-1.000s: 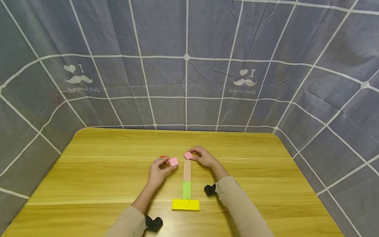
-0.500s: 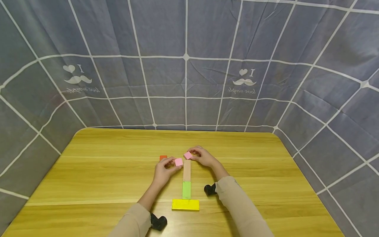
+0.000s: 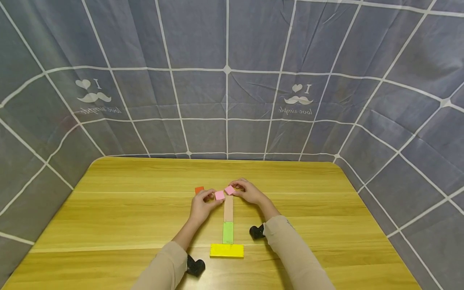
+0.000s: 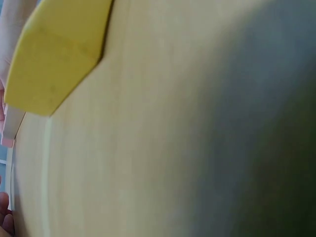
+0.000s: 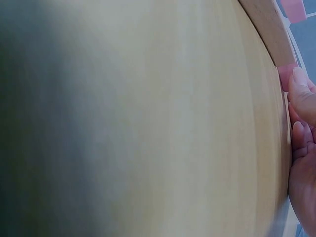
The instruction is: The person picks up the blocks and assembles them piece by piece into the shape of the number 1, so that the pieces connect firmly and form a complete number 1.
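Note:
My left hand (image 3: 201, 207) pinches a pink block (image 3: 219, 195) just left of the far end of a beige block (image 3: 228, 208). A second pink block (image 3: 229, 190) stands turned at that far end, with the thumb and fingers of my right hand (image 3: 250, 192) pinching it. Nearer me, a green block (image 3: 228, 233) continues the line down to a yellow block (image 3: 226, 251) lying crosswise. In the right wrist view my right thumb presses on the pink block (image 5: 286, 77), while the other pink block (image 5: 294, 10) shows higher up.
An orange-red block (image 3: 199, 189) lies just beyond my left hand, partly hidden by it. Black devices are strapped at both wrists. The wooden table (image 3: 119, 209) ends at a grey checked curtain (image 3: 203, 96) behind and on both sides.
My left hand has carried its pink block rightward, close to the other pink block, and then slightly away from me. More of the orange-red block shows. My right hand has hardly moved.

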The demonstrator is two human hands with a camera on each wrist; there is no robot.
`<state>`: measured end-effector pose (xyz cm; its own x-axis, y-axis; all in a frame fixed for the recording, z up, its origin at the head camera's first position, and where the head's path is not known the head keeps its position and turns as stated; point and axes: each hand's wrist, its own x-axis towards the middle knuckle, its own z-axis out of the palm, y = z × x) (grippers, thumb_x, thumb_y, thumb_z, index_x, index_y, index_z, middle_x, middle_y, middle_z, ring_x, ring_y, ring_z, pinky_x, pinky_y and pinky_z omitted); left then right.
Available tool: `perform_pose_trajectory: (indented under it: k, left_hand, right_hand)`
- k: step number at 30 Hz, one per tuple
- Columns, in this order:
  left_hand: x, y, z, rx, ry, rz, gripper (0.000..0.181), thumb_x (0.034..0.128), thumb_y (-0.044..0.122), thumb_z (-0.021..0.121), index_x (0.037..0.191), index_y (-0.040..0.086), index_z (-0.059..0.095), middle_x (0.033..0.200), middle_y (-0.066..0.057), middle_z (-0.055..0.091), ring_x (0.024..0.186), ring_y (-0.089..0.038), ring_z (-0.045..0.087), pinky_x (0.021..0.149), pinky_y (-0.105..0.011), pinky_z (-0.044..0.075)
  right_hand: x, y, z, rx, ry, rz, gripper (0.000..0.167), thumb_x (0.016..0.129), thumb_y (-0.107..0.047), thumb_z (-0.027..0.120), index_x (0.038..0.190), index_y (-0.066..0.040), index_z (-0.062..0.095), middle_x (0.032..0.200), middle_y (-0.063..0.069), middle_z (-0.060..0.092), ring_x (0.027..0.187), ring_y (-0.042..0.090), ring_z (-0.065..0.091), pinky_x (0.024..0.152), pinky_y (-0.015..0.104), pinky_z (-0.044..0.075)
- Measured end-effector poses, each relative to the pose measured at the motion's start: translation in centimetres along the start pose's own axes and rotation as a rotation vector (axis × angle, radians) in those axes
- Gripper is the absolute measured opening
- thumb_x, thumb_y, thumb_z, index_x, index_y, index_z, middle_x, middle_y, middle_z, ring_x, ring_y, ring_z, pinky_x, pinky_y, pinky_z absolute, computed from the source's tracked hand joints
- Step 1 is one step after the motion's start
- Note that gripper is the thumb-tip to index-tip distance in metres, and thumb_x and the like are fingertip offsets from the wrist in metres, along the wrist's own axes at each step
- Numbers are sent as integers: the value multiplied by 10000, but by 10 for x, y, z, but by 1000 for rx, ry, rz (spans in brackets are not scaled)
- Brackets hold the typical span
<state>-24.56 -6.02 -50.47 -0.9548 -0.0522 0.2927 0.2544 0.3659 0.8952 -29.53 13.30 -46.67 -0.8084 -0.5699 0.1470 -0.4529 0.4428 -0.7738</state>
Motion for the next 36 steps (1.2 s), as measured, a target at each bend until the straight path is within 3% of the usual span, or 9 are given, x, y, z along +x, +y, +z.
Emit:
perform_pose_trajectory:
  k: [16, 21, 26, 30, 36]
  left_hand:
    - [13, -3, 0, 58, -14, -9, 251, 681, 88, 793, 883, -7, 678, 752, -118, 564, 723, -216, 478, 676, -286, 395]
    - [17, -3, 1, 71, -12, -34, 249, 687, 102, 790, 885, 1, 678, 760, -109, 576, 734, -212, 482, 674, -279, 383]
    - [19, -2, 3, 118, -13, -47, 260, 690, 130, 792, 890, 5, 683, 754, -92, 579, 725, -202, 488, 669, -288, 385]
    - [20, 0, 3, 171, -16, -54, 274, 682, 148, 799, 893, 11, 690, 757, -87, 588, 720, -199, 497, 663, -295, 383]
    - [20, 2, 4, 247, -20, -55, 286, 667, 166, 810, 889, 25, 697, 753, -75, 587, 695, -185, 482, 646, -298, 363]
  right_hand:
    - [0, -1, 0, -8, -2, 3, 264, 850, 47, 577, 1105, 112, 556, 1028, 263, 521, 938, 368, 490, 830, 433, 423]
    - [4, 18, 5, -10, 14, -17, 259, 853, 24, 585, 1101, 98, 562, 1021, 241, 529, 935, 362, 491, 828, 433, 420]
    - [9, 40, 10, -25, 26, -4, 282, 859, -58, 609, 1124, 35, 584, 1008, 164, 543, 937, 282, 499, 826, 348, 418]
    - [10, 43, 10, -12, 16, 2, 281, 855, -75, 620, 1119, 19, 592, 1013, 135, 544, 934, 236, 499, 825, 280, 419]
    - [10, 42, 10, -10, 14, 0, 276, 852, -59, 620, 1115, 18, 588, 1010, 133, 539, 929, 232, 495, 826, 284, 420]
